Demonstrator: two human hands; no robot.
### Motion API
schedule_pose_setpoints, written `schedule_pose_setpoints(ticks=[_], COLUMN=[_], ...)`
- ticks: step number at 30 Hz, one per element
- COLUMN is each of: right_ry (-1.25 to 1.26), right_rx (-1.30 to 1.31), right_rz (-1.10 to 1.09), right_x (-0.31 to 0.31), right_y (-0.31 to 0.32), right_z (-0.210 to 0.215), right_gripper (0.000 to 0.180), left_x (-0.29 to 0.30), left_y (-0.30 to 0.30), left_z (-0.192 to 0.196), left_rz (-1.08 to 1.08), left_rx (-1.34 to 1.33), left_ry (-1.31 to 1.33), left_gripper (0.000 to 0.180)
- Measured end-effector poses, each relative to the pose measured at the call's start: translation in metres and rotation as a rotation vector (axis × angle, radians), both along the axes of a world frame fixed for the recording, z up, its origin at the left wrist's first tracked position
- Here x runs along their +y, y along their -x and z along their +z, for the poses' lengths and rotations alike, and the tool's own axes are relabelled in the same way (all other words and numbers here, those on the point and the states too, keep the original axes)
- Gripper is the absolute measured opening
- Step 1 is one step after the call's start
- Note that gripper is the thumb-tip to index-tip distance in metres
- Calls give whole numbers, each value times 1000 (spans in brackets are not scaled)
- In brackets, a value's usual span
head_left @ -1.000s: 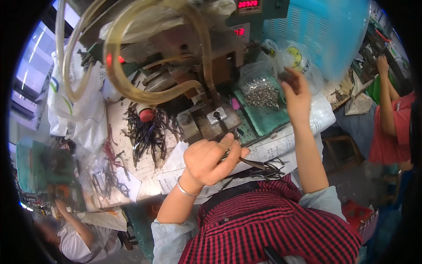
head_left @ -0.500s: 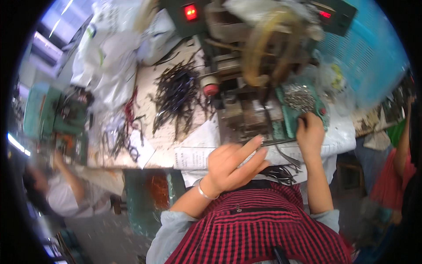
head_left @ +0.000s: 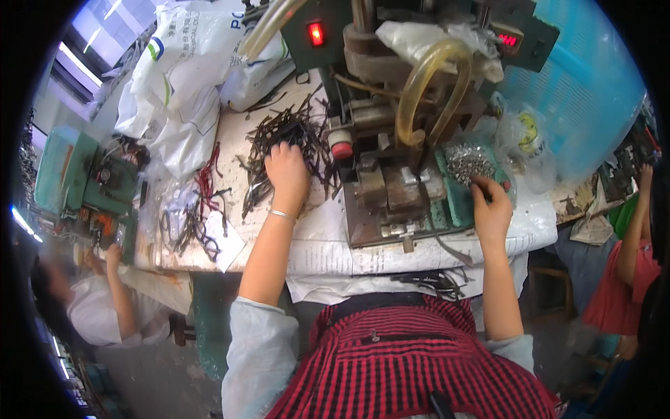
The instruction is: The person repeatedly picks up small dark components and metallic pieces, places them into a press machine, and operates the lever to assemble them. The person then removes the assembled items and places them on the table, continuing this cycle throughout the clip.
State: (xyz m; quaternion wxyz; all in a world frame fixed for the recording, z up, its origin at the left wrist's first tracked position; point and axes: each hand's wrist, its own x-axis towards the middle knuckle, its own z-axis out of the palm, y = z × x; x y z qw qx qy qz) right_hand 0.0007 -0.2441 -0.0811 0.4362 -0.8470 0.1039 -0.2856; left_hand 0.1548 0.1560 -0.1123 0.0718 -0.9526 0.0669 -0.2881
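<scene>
Dark thin wire pieces (head_left: 289, 140) heap, upper centre: left hand (head_left: 287, 171) fingers closed in it; right hand (head_left: 490, 209) fingers pinching at small silver metal parts (head_left: 466, 162).

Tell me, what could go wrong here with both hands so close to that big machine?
The left hand is in a tangled pile of dark strips; pulling one might drag others off the table. The right hand reaches into small silver metal pieces right beside the press machine, whose red light is on, so fingers could get pinched. Loose pieces might also scatter.
</scene>
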Motion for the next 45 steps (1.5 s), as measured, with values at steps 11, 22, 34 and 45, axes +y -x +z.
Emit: schedule_pose_setpoints(ticks=[11,22,34,45], right_ry=[-130,-533,-664,219], right_rx=[10,-247,-161,17], right_rz=[-73,327,444,184], right_x=[-24,93,109,-2], right_y=[83,-17,23,12], right_z=[28,70,115,8], right_gripper=[17,41,59,21], left_x=[28,-13,-87,-151], left_y=[53,84,156,137], left_z=[52,44,114,119], left_rz=[-73,-396,-875,-1192], left_rx=[179,52,-299,-294], left_ry=[465,1423,961,384], left_gripper=[9,9,16,21])
